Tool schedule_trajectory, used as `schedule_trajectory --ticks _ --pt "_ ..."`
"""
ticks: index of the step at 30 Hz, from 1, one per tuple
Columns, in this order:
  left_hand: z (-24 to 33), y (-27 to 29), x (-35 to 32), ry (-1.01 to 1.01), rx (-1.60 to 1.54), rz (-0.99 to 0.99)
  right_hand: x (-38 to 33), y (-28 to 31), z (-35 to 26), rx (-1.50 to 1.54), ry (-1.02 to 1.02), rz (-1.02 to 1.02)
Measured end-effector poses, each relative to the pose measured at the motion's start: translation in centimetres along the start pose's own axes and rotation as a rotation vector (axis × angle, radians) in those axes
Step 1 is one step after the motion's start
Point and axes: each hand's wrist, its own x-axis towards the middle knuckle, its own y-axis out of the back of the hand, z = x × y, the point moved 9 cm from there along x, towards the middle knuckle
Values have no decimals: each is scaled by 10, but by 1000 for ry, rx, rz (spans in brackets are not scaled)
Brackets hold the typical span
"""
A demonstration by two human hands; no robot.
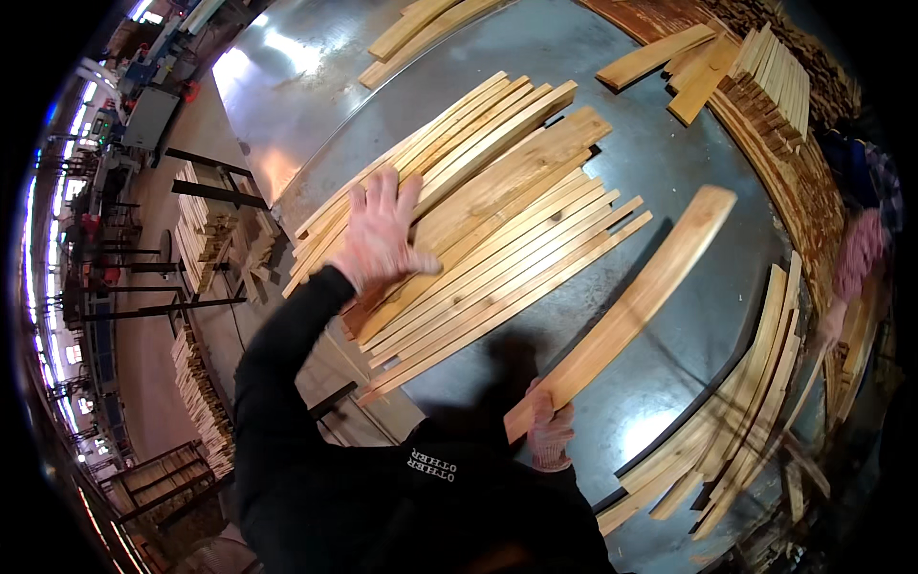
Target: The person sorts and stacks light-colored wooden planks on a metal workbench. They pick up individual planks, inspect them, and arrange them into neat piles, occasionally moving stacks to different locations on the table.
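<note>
A row of wooden strips [516, 277] and wider boards lies slantwise on the grey metal table [688, 354]. My left hand [381, 230], in a pale pinkish glove, rests over the left part of this row with its fingers spread. It is beside a broad brown board [512, 187] that lies on top of others. In my right hand [550, 430], also gloved, is the near end of a long wooden board [631, 311], gripped at its edge. That board slants up and away to the right, apart from the row. Part of the right-hand grip is hidden.
More long boards [736, 411] lie at the right, and two [430, 33] at the far edge. Stacked pieces [775, 86] stand at the far right. Another person's hand [834, 320] is at the right edge. Racks with stacked wood [203, 225] stand left of the table.
</note>
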Motion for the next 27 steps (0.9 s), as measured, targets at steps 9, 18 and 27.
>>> schedule_trajectory --ticks 9,18,27 --pt "32 -17 -45 -5 162 -79 13 -94 -57 146 110 -11" --pt "-27 20 -39 18 -141 32 55 -216 -57 -943 523 -153" --pt "-123 -58 -46 403 -304 -190 79 -294 -77 -1031 62 -426"
